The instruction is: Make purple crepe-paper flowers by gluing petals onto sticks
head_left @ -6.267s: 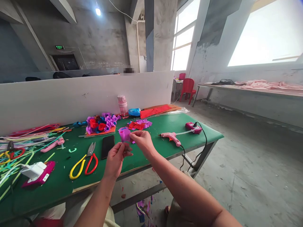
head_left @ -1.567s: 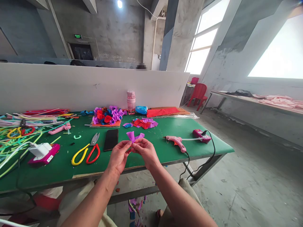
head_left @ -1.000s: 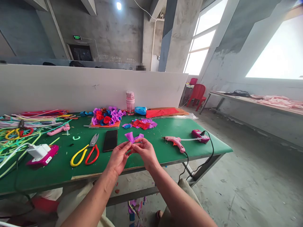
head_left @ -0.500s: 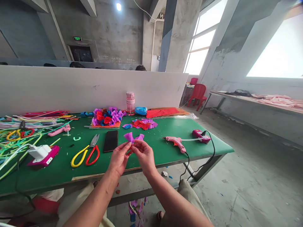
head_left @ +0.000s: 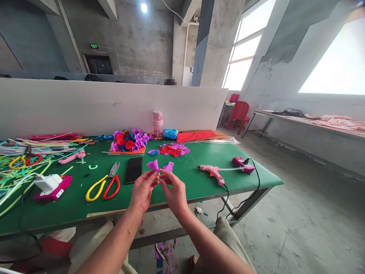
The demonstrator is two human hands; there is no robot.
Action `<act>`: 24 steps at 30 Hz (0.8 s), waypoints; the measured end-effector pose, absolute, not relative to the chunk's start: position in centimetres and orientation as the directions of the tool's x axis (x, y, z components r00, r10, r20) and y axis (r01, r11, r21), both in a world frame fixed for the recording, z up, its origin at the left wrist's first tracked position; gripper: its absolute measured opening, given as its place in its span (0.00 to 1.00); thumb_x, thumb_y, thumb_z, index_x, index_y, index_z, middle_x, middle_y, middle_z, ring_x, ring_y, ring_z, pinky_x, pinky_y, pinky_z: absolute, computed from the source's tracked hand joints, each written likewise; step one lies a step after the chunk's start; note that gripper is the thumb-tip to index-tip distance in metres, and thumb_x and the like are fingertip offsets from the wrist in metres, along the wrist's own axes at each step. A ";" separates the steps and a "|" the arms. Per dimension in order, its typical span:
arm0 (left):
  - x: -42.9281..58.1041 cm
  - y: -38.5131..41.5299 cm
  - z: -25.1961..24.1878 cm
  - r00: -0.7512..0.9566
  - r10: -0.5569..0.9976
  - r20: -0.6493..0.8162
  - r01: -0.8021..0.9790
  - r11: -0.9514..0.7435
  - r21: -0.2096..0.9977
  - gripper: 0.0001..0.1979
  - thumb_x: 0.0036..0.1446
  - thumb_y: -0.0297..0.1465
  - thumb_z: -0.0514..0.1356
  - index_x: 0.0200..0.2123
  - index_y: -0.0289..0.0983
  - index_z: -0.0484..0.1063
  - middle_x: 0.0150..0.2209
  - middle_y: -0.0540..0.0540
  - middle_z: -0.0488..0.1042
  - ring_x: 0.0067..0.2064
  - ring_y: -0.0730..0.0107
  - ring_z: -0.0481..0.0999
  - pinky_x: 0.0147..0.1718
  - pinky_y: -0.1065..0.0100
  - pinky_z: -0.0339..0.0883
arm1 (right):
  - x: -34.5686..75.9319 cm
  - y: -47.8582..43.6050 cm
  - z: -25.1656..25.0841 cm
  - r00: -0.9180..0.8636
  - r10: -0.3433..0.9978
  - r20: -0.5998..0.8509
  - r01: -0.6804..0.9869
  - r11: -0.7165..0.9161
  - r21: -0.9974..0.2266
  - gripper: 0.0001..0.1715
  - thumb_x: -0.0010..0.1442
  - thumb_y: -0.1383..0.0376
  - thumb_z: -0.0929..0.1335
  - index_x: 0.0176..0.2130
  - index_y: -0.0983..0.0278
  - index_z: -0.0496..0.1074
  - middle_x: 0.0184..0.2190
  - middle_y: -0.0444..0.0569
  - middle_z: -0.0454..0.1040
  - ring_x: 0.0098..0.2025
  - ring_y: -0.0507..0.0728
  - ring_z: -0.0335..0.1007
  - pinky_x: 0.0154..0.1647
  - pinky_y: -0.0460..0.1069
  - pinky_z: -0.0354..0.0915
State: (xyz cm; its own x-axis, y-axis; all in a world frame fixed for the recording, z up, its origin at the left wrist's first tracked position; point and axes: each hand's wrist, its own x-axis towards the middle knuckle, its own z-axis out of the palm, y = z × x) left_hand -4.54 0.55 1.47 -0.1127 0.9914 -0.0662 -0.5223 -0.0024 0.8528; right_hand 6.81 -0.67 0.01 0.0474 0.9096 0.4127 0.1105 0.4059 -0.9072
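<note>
My left hand and my right hand are raised together over the near edge of the green table. Both pinch a small purple paper flower piece, whose petals stick up above the fingertips. Beyond the hands lies a pile of red and purple cut petals. A pink glue gun rests to the right of my right hand. A black phone and scissors with yellow and red handles lie to the left.
A heap of finished paper roses sits on an orange sheet by the white partition. Coloured sticks cover the far left, with a pink power strip and white plug. Another power strip, a pink bottle and red paper stand further back.
My hands have kept working the purple piece between the fingertips; the petals have spread slightly and the right hand has turned a little lower. Nothing on the table has moved.
</note>
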 end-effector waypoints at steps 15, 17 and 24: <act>-2.5 -0.4 2.6 0.029 0.987 0.161 -0.224 -0.151 0.963 0.12 0.42 0.34 0.69 0.33 0.38 0.80 0.36 0.44 0.78 0.36 0.64 0.74 0.38 0.66 0.67 | 9.7 -0.2 -1.0 -0.074 0.950 0.303 -0.173 0.287 -0.942 0.12 0.55 0.56 0.69 0.33 0.59 0.79 0.30 0.47 0.79 0.34 0.59 0.75 0.41 0.53 0.69; -2.0 -0.2 2.5 0.073 0.987 0.144 -0.218 -0.125 0.968 0.10 0.42 0.34 0.69 0.31 0.39 0.80 0.36 0.43 0.79 0.39 0.61 0.74 0.41 0.65 0.67 | 10.4 -0.1 -1.4 -0.080 0.951 0.298 -0.172 0.281 -0.944 0.13 0.55 0.55 0.69 0.33 0.60 0.80 0.29 0.47 0.79 0.34 0.59 0.74 0.41 0.52 0.69; 0.3 0.9 2.0 0.106 0.989 0.101 -0.172 -0.082 0.982 0.05 0.40 0.31 0.70 0.25 0.40 0.80 0.32 0.44 0.79 0.38 0.60 0.75 0.43 0.65 0.66 | 12.9 -0.1 -1.7 0.010 0.928 0.373 0.052 0.372 -0.927 0.11 0.57 0.59 0.68 0.33 0.58 0.81 0.27 0.44 0.78 0.31 0.59 0.72 0.36 0.51 0.66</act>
